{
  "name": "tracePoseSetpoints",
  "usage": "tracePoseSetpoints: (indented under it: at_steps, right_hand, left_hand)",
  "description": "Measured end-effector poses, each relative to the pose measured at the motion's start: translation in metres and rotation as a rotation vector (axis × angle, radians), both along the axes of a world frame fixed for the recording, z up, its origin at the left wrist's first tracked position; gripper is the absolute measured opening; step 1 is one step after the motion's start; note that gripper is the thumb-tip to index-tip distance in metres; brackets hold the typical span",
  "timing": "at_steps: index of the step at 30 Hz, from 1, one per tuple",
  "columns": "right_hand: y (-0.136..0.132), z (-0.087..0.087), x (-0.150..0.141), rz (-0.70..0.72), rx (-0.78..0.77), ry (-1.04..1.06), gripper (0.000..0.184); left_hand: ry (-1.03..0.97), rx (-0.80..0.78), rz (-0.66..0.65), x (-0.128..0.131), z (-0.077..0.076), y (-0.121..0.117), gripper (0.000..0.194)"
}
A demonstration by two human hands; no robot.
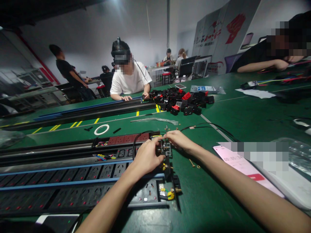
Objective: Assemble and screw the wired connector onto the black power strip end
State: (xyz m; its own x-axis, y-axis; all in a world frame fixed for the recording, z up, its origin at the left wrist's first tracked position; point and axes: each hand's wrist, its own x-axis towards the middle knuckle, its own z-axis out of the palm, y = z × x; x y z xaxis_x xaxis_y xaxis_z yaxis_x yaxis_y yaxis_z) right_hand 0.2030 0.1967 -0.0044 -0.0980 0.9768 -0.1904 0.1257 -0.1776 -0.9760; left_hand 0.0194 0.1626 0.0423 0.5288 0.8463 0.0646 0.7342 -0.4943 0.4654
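Fingertips (159,138) meet on a black plastic socket bracket (167,152).

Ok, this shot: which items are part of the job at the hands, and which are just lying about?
Part of the job:
left hand
right hand
black fitting with brass terminals
power strip
black cable
loose brass screws

Probably just lying about:
pile of black and red connectors
white tape ring
pink card
clear plastic sleeve

A long black power strip (97,189) lies flat. A narrow black bracket (167,166) stands on edge at its end, carrying brass screws (178,190) and yellow connectors (170,195).
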Motion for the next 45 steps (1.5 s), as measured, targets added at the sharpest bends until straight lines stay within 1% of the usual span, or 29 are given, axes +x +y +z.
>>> tracePoseSetpoints:
  at_steps: [3,5,8,10,12,14,16,19,22,25,27,31,35,40,42,45]
  right_hand:
    - [-0.003,0.000,-0.004,-0.042,-0.144,0.101,0.020]
    - [-0.004,0.000,-0.005,-0.057,-0.190,0.153,0.019]
    - [-0.004,0.003,-0.005,-0.098,-0.186,0.188,0.019]
    - [-0.003,0.007,-0.004,-0.155,-0.144,0.207,0.020]
    - [-0.001,0.012,-0.001,-0.198,-0.081,0.221,0.019]
    - [0.000,0.016,0.002,-0.207,0.008,0.193,0.016]
    - [0.001,0.021,0.005,-0.192,0.134,0.111,0.013]
    - [-0.005,0.031,0.007,-0.146,0.364,-0.072,0.012]
    - [-0.017,0.045,0.006,-0.059,0.539,-0.278,0.011]
    - [-0.030,0.058,0.003,0.109,0.668,-0.492,0.009]
    - [-0.035,0.063,0.001,0.203,0.717,-0.618,0.008]
    - [-0.040,0.065,-0.003,0.294,0.737,-0.755,0.006]
    - [-0.041,0.066,-0.004,0.351,0.755,-0.756,0.004]
    - [-0.039,0.065,-0.004,0.362,0.730,-0.639,0.004]
    - [-0.037,0.063,-0.004,0.350,0.687,-0.548,0.002]
    - [-0.032,0.057,-0.003,0.321,0.610,-0.438,0.008]
  left_hand:
    - [-0.022,-0.010,-0.002,0.000,-0.001,0.000,0.067]
    - [-0.032,-0.017,-0.003,0.000,-0.001,0.000,0.067]
    - [-0.038,-0.023,-0.001,0.000,0.000,-0.001,0.066]
    - [-0.036,-0.027,0.006,0.000,0.001,-0.001,0.065]
    - [-0.035,-0.032,0.011,0.000,0.002,-0.001,0.065]
    - [-0.035,-0.034,0.015,0.000,0.002,-0.001,0.066]
    - [-0.030,-0.033,0.020,0.001,0.002,-0.001,0.068]
    - [-0.021,-0.034,0.027,0.001,0.002,0.000,0.069]
    - [-0.022,-0.028,0.027,0.002,0.002,0.000,0.068]
    - [-0.029,-0.004,0.009,0.001,0.001,0.000,0.065]
    - [-0.036,0.011,-0.006,0.001,0.001,0.000,0.063]
    - [-0.024,0.025,-0.006,0.002,0.003,-0.001,0.050]
    - [-0.026,0.042,-0.007,0.003,0.003,-0.001,0.039]
    - [-0.042,0.023,-0.005,0.002,0.001,0.000,0.031]
    - [-0.040,0.017,0.002,0.002,0.000,0.001,0.035]
    - [-0.033,0.015,0.007,0.002,0.000,0.000,0.045]
